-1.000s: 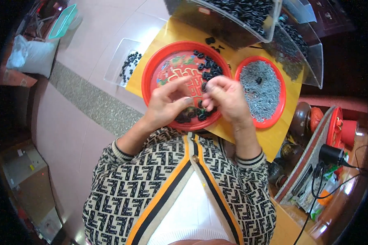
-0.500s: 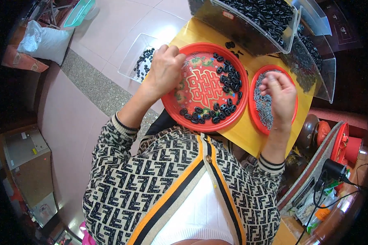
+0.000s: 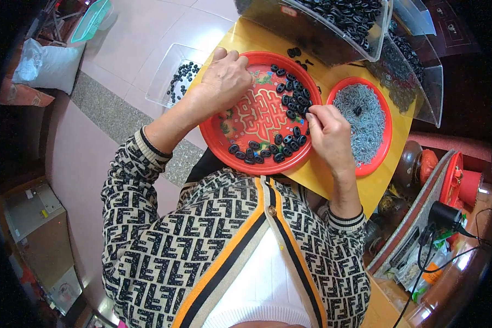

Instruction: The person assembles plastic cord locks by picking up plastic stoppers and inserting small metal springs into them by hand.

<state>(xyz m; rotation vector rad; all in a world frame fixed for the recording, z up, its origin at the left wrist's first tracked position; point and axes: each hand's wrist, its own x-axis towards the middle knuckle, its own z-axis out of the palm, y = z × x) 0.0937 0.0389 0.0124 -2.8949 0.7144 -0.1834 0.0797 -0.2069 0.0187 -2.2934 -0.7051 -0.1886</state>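
Head view: the yellow surface (image 3: 246, 35) carries the large red tray (image 3: 216, 150); the smaller red tray (image 3: 387, 128) of grey metal parts (image 3: 366, 128) stands right of it. My left hand (image 3: 224, 74), fingers curled, remains at the large tray's upper-left rim, its grip hidden. My right hand (image 3: 332, 134) has moved from above the smaller tray to black oval pieces (image 3: 296, 102) inside the large tray's right rim, fingertips pinched; I cannot tell whether one is gripped.

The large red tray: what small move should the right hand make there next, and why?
Perhaps the right hand should pick a black piece from the large red tray: its fingertips are right beside several of them.
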